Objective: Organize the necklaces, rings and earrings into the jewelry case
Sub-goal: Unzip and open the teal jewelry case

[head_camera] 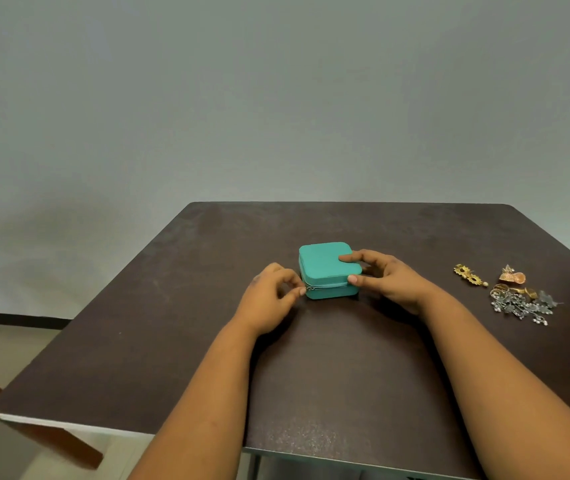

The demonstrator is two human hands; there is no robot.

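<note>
Right now the left hand [271, 296] has thumb and forefinger pressed together on the small silver zipper pull [310, 288] at the near-left corner of the square teal fabric-covered jewelry case [328, 268], at about 7 o'clock on its outline. The pinch looks tight and the other fingers curl in loosely. Opposite, at 3 o'clock on the case, the right hand [385, 277] is spread over the case's right side: the forefinger lies flat on the lid and the thumb presses the front wall just under the zipper line. That hold reads as a brace, so the light case will not slide or turn when the pull is drawn along its track.

The case sits shut near the middle of the dark brown table [207, 341], its lid level, so nothing inside can be seen (whether it has ring rolls or trays cannot be told). Judging by this, the task is at its opening step and nothing has been stowed.

Well off at 3 o'clock from the case, near the table's right edge, the pieces wait loose: a long gold earring [470, 274], an orange-and-gold ornament [512, 276], a few gold rings [515, 289], and a tangled heap of silver chains [522, 306] nearest the person.
</note>
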